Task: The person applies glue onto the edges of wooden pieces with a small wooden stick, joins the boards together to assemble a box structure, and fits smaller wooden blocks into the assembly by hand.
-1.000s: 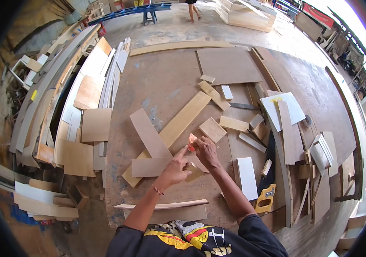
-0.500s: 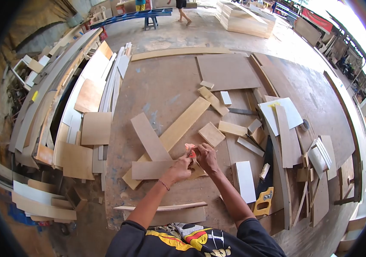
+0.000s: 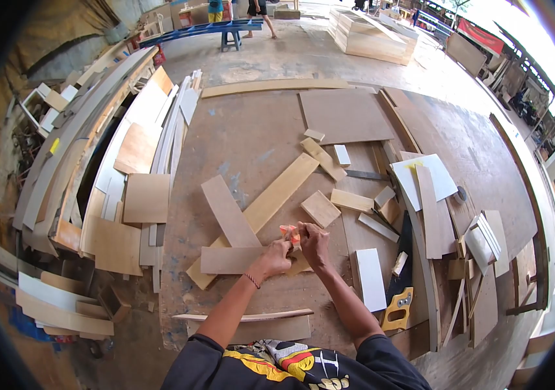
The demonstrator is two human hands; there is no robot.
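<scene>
Head cam, sole view: At a workbench [image 3: 264,117] strewn w/ cut lumber, a person in a dark printed T-shirt [image 3: 290,361] handles a small orange item [image 3: 288,234], poss. plastic wrap, tho too blurred to be sure. It sits btwn both hands, above the bench, in front of the torso. Clock positions run from the item, 12 pointing away from the wearer.

L hand [image 3: 273,259], at 7 o'clock, has its fingers curled in, thumb side apparently pinching the item's near edge; a bracelet [image 3: 252,281] rings the wrist. R hand [image 3: 315,244], btwn 3 and 4, has fingers bunched together, seemingly pinching the item's R side. Exact fingertip contact: can't tell.

Step in hand, by the look of it: two-handed fingerwork on the orange item. Next move would call for a steady L pinch and fine R finger control, w/ the wood below left alone.

Nearby: a wood block [image 3: 320,208] btwn 1 and 2; a short board [image 3: 230,211] at 10, lying across a long plank [image 3: 284,188] that runs approx. 8 to 12:30; a white block [image 3: 371,280] at 4, w/ a handsaw [image 3: 399,308] just beyond, yellow grip toward the wearer. Bkgd.: a blue rack [image 3: 202,32] at 11, legs of a passerby [image 3: 262,23] near 12.
</scene>
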